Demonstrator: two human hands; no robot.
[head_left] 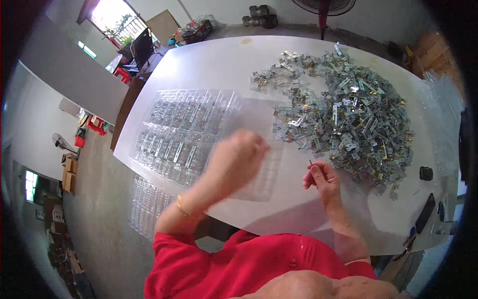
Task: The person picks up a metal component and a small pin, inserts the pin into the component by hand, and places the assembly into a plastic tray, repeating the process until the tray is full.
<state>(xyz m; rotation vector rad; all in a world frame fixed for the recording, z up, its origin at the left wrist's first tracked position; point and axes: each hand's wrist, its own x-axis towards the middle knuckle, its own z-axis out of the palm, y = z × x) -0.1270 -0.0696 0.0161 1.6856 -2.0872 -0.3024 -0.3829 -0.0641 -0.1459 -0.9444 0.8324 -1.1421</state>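
Note:
My left hand (239,154) is blurred by motion above the white table, just right of a clear plastic tray (226,112). Its fingers look curled, and what they hold, if anything, is lost in the blur. Rows of small metal parts (190,156) lie in the tray's compartments. My right hand (322,180) is pinched around a small dark-tipped piece (311,162), close to the lower left edge of a big heap of metal parts (348,129).
Stacked clear trays (443,109) are at the table's right side, near a small black box (425,173) and a long dark object (425,213). Another clear tray (144,207) sits below the table's left edge. A fan (323,15) stands behind.

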